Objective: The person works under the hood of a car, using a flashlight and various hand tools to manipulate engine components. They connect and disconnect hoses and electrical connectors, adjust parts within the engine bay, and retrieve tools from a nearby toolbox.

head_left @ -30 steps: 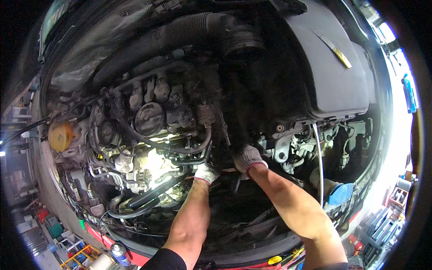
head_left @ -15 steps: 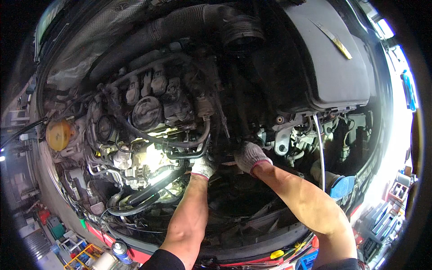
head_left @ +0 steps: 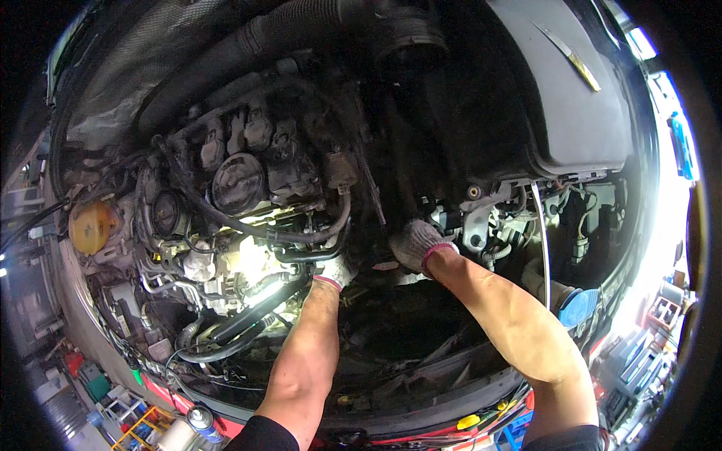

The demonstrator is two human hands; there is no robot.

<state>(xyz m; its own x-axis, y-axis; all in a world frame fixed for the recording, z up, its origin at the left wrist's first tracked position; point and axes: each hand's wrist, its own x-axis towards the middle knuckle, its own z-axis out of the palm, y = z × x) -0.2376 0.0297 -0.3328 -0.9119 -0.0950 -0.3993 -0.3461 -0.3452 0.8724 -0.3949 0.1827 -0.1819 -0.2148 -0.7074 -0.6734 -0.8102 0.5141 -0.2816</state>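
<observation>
My left hand (head_left: 335, 269), in a white knit glove with a pink cuff, reaches in beside the black hoses (head_left: 299, 254) at the front of the lit engine (head_left: 252, 255). Its fingers are hidden among the parts. My right hand (head_left: 417, 244), gloved the same way, is in the dark gap to the right, left of a metal bracket (head_left: 475, 225). Its fingertips disappear into shadow, so what it touches cannot be made out. A round black cap (head_left: 237, 180) sits on the engine top, above and left of both hands.
A yellow reservoir (head_left: 92, 229) sits at the left; a grey cover (head_left: 579, 135) with a metal strip at upper right. A pale upright strip (head_left: 543, 248) and blue cap (head_left: 577, 307) are at the right. A spray can (head_left: 201, 421) stands by the front edge. Tools lie around the car.
My right hand has shifted slightly up and deeper into the gap, its forearm swinging outward. My left hand has risen a little. The whole view has shifted slightly.
</observation>
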